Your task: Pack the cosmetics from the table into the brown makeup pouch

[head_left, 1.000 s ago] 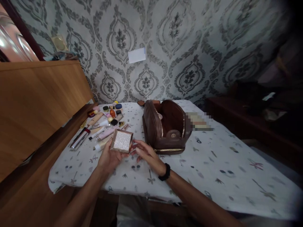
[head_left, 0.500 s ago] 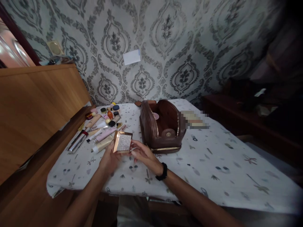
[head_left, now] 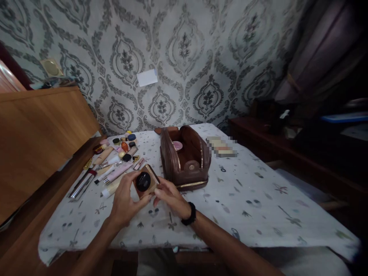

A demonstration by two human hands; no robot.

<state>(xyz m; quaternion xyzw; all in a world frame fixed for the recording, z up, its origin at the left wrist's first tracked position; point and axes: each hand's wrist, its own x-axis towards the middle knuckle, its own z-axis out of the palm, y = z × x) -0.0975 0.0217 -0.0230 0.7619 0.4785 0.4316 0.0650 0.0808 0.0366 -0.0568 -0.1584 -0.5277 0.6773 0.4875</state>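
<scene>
Between both hands is a gold square makeup compact (head_left: 151, 185), with a round black face turned up toward me. My left hand (head_left: 124, 197) grips its left and lower edges, thumb along the near side. The fingers of my right hand (head_left: 171, 196), with a black band on the wrist, close on its right edge. Just beyond stands a brown cosmetic bag (head_left: 184, 174), unzipped at the top, with a round pink item (head_left: 177, 145) inside. A cream tube (head_left: 110, 189) lies close to my left hand, partly covered by it.
Left of the bag, several cosmetics lie spread out, among them a pink tube (head_left: 117, 172), a silver-and-red cylinder (head_left: 83, 184) and a dark blue lid (head_left: 131, 137). A blurred-out flat item (head_left: 221, 147) lies right of the bag. A wooden panel (head_left: 43, 142) borders the table's left.
The compact has been turned over: its glittery silver face showed before, and now the round black one does. My left hand has shifted further around its edge. The camera view has swung right.
</scene>
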